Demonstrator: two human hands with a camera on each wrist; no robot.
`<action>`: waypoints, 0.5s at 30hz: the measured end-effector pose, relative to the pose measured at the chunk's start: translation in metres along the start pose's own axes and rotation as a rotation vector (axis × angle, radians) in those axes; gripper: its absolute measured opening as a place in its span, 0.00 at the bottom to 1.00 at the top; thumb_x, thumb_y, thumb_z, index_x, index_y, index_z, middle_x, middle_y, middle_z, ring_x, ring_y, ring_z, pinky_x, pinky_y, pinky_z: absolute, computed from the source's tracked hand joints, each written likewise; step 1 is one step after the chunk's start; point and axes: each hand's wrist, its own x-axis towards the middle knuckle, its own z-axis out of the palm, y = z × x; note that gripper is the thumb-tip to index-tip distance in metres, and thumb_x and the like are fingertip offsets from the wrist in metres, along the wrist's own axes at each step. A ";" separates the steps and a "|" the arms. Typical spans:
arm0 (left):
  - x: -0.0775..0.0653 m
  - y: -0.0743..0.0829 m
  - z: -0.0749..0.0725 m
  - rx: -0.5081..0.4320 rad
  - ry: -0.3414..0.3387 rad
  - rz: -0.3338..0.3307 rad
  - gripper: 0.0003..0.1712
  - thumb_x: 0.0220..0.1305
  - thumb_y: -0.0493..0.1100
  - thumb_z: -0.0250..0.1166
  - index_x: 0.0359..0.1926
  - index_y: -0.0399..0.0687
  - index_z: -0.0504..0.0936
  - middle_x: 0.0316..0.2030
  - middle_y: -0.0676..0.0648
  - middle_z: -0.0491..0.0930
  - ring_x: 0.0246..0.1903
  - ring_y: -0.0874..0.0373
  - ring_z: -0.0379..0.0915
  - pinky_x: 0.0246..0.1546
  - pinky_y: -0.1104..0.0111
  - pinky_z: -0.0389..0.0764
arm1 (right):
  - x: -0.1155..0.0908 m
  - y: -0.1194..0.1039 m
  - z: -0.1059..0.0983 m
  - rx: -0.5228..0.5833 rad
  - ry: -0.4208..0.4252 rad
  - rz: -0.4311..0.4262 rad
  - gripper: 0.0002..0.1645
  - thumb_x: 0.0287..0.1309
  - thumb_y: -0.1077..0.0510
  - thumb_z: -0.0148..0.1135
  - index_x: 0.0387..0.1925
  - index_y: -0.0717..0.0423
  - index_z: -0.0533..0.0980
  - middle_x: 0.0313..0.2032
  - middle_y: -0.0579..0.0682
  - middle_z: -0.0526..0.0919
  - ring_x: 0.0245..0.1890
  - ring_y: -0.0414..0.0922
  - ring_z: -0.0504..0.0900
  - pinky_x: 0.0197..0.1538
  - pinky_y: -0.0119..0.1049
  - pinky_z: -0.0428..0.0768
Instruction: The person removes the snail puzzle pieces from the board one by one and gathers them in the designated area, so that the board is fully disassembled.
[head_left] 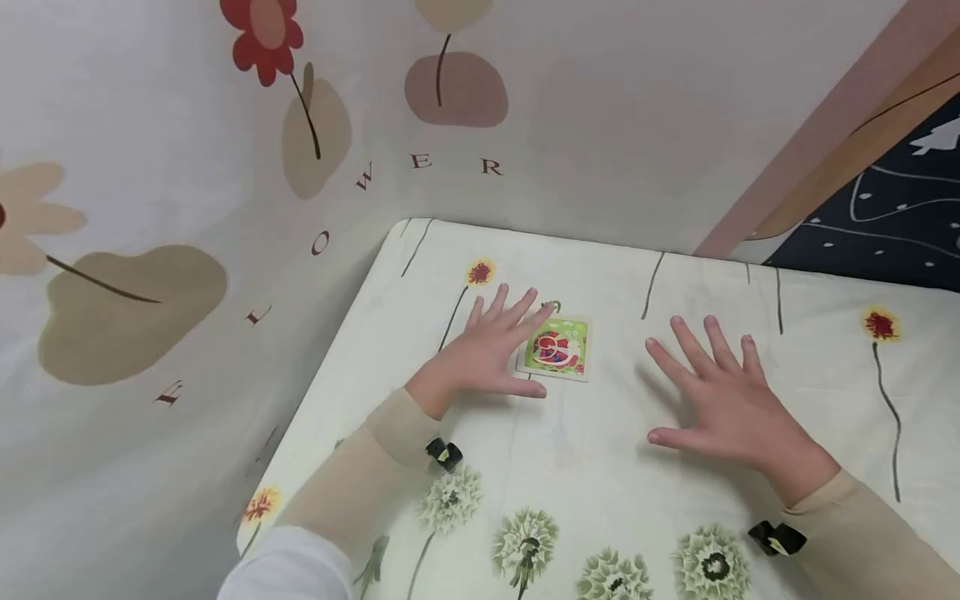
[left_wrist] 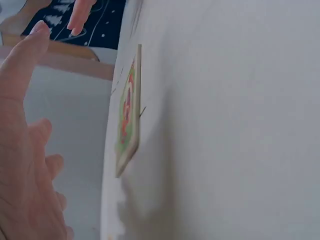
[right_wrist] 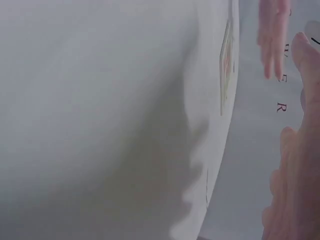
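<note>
A small square picture board (head_left: 556,348), with a green, red and blue picture and a pale rim, lies flat on the cloth-covered table. My left hand (head_left: 491,346) hovers above the cloth with fingers spread, overlapping the board's left edge in the head view. In the left wrist view the board (left_wrist: 128,112) sits apart from the raised thumb. To the right of the board, my right hand (head_left: 723,400) is spread over the cloth, palm down, casting a shadow. The board (right_wrist: 226,67) shows edge-on in the right wrist view. Both hands hold nothing.
The table's white cloth (head_left: 570,467) carries printed flowers and dandelions. Pale wall hangings (head_left: 622,142) with flowers and letters stand along the left and back edges. A dark patterned panel (head_left: 892,200) is at the back right. Each wrist wears a black band clip.
</note>
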 end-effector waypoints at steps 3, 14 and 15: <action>0.004 -0.005 0.013 -0.118 0.022 -0.075 0.68 0.60 0.77 0.69 0.88 0.62 0.42 0.86 0.45 0.38 0.82 0.30 0.25 0.75 0.30 0.34 | 0.009 -0.004 0.006 0.039 0.002 0.004 0.68 0.56 0.20 0.68 0.87 0.38 0.50 0.86 0.56 0.39 0.83 0.66 0.30 0.69 0.83 0.39; 0.015 -0.016 0.060 -0.152 0.201 -0.225 0.60 0.54 0.73 0.76 0.82 0.56 0.66 0.83 0.51 0.55 0.83 0.40 0.37 0.78 0.39 0.44 | 0.042 -0.011 0.043 0.378 0.158 0.071 0.51 0.64 0.41 0.72 0.81 0.54 0.63 0.79 0.67 0.61 0.79 0.71 0.55 0.71 0.77 0.53; 0.016 -0.016 0.062 -0.139 0.210 -0.225 0.60 0.54 0.73 0.76 0.82 0.56 0.66 0.83 0.51 0.56 0.83 0.40 0.38 0.78 0.40 0.44 | 0.045 -0.012 0.046 0.406 0.188 0.085 0.49 0.65 0.43 0.72 0.79 0.57 0.65 0.77 0.67 0.63 0.78 0.71 0.57 0.70 0.76 0.55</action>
